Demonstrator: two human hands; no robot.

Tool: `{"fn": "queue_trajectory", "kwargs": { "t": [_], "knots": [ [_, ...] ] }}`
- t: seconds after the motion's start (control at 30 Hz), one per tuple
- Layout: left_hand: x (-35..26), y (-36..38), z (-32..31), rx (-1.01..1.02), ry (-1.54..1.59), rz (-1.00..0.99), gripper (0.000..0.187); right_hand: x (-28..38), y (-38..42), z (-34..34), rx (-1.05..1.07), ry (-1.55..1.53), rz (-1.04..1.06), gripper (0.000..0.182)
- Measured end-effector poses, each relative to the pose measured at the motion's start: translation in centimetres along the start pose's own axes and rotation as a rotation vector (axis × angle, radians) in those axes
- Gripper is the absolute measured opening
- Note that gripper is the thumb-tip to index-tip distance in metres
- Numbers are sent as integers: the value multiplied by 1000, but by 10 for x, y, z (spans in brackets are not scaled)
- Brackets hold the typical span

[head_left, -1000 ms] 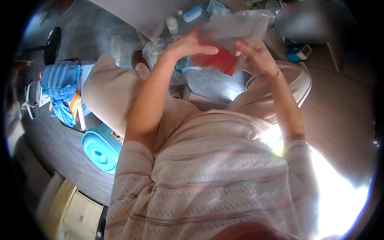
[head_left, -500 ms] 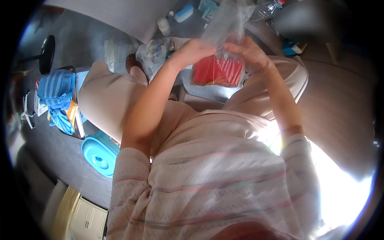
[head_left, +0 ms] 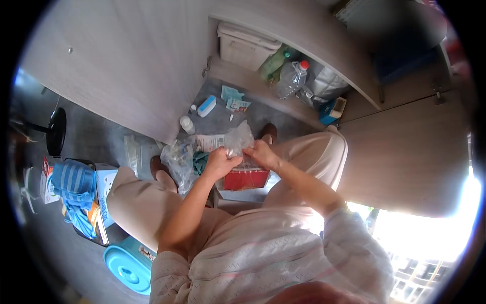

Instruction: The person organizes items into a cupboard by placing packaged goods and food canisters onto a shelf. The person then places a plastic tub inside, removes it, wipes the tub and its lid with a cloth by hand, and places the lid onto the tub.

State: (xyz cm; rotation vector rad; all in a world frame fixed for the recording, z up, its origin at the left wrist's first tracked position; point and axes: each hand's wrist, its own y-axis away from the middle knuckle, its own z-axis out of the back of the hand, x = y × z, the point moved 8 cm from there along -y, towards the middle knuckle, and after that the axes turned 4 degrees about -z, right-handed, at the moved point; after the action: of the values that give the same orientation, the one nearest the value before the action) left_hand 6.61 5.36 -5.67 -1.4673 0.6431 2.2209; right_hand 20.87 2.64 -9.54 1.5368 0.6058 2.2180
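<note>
Between my knees hangs a clear plastic bag (head_left: 238, 140) with a red box (head_left: 246, 180) inside its lower part. My left hand (head_left: 223, 163) is closed on the left side of the bag's upper part. On the right side, my right hand (head_left: 261, 154) pinches the same plastic. The bag's top sticks up crumpled between and above both hands. Just left of my left hand lie a dark green cloth (head_left: 200, 162) and another clear bag (head_left: 179, 161) with things in it that I cannot make out.
An open cabinet holds a lidded white bin (head_left: 248, 46) and a red-capped clear bottle (head_left: 292, 78). On the floor are a white bottle (head_left: 187, 124), a blue-and-white item (head_left: 207, 106) and packets (head_left: 237, 104). A blue lidded bucket (head_left: 128, 268) stands lower left. Cabinet doors flank both sides.
The view has tilted up, showing more of the cabinet. The bag's top, which stretched up high above my hands, is now lower and bunched. Both hands stay on the bag.
</note>
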Motion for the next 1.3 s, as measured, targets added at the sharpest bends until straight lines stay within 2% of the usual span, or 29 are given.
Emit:
{"fn": "queue_trajectory", "kwargs": {
  "t": [0.13,0.27,0.33,0.4,0.5,0.57,0.6,0.7,0.73,0.77,0.87,0.9,1.0,1.03,1.13,1.17,1.27,1.3],
  "knots": [
    [4,-3,-1,-7,-62,12,29,-9,-13,6,-85,112,60,32],
    [10,-1,-7,9,-174,43,29,21,-2,4,-30,297,45,28],
    [12,2,-12,15,-179,59,29,4,-12,-3,15,406,105,26],
    [9,5,-12,-36,-93,31,29,6,-14,-1,46,482,227,23],
    [-5,11,-16,66,-56,71,29,14,2,6,60,566,516,19],
    [-17,12,-15,53,117,-5,31,25,9,17,24,381,392,16],
    [-7,11,-25,127,251,47,31,27,18,23,6,149,120,15],
    [-13,18,-51,362,568,103,38,24,15,27,-82,-108,224,17],
    [-22,21,-58,448,657,97,42,14,13,25,-59,-108,147,17],
    [-24,22,-62,499,535,69,54,15,16,23,-37,-106,71,16],
    [-28,26,-64,408,465,-79,57,18,26,27,-69,-145,-59,16],
    [-27,27,-64,417,462,-59,55,18,29,30,-95,-164,-88,17],
    [-20,33,-70,458,454,23,51,29,24,35,-129,-526,-9,19],
    [-15,37,-77,481,457,65,51,23,18,40,-91,-467,-87,22],
    [0,39,-86,502,529,159,45,73,43,35,-83,-450,-103,26],
    [0,38,-86,495,565,185,42,81,39,29,-42,-424,-75,23],
    [-11,39,-81,505,646,228,48,110,57,26,-23,-603,37,20],
    [-27,38,-74,484,626,122,51,105,54,28,-40,-590,2,20]
  ]
}}
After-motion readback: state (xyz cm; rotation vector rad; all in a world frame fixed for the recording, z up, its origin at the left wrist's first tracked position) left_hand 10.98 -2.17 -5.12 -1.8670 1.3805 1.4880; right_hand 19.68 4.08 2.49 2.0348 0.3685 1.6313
